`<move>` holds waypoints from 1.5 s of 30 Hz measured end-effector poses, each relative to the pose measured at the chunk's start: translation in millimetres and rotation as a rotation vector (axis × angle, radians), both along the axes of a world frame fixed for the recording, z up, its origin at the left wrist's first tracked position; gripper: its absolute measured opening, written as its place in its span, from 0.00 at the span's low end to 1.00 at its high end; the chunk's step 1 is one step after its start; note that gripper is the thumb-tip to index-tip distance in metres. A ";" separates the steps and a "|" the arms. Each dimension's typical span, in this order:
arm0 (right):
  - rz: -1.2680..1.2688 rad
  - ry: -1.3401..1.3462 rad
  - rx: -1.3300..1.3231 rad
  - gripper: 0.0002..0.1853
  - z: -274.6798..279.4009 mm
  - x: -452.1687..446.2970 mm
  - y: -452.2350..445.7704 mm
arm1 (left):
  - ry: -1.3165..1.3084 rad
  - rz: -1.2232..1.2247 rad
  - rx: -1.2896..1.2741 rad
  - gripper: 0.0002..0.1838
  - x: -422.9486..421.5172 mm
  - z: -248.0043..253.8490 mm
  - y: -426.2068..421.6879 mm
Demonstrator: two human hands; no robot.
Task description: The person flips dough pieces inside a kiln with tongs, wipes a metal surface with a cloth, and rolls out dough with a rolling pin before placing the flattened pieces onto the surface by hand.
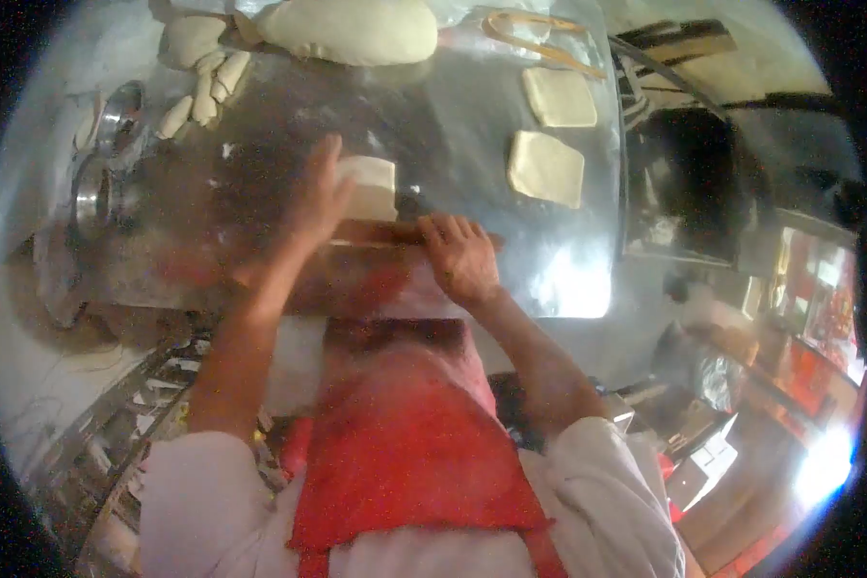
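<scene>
Hands at work on a metal-topped table (472,116), seen from above. The right hand (460,258) curls its fingers over a wooden rolling pin (380,231), toward the pin's right end. The left hand (320,197) is open, fingers extended and blurred; whether it touches the pin or the dough cannot be told. Between the hands, on the pin's far side, lies a flattened dough piece (371,183), midway along the table's near half (its left edge partly hidden by the left hand, its near edge by the pin).

Two dough squares (547,169) lie apart near the right edge, a bent wooden strip (554,58) at the far right corner. A large dough mass (356,34) at the far edge is cut off above; small dough pieces (204,96) lie toward the far left corner.

Containers: two round metal vessels (91,197) at the left edge, contents indistinct; beyond the right edge, a dark vessel (679,183), its interior too black to read.
</scene>
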State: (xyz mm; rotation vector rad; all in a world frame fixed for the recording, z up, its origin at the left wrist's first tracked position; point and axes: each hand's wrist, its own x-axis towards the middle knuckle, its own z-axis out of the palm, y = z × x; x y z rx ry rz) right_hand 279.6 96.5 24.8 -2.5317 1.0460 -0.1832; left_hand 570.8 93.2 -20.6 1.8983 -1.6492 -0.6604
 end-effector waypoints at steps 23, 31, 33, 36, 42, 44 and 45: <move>-0.035 0.009 0.100 0.28 37.9 -12.0 38.4 | 0.250 0.434 0.148 0.29 52.6 67.4 66.5; -0.156 0.020 -0.223 0.40 -27.0 85.3 -58.5 | -0.624 -0.040 -0.085 0.35 46.3 38.5 -17.1; -0.137 -0.023 -0.177 0.42 -20.3 66.9 -4.8 | -0.454 -0.061 -0.119 0.37 38.8 55.3 32.5; -0.076 -0.005 -0.067 0.42 -16.8 64.3 9.4 | -0.294 -0.095 -0.122 0.39 39.0 38.5 62.0; -0.072 0.061 -0.161 0.39 -28.9 109.4 -116.2 | -0.314 -0.039 -0.078 0.46 74.9 10.3 -49.8; -0.131 -0.052 -0.071 0.41 -19.2 112.0 -125.7 | -0.198 0.036 -0.071 0.48 75.2 11.1 -43.2; -0.124 0.003 -0.153 0.42 -31.0 102.0 -106.8 | -0.357 -0.031 -0.096 0.49 72.0 9.6 -23.2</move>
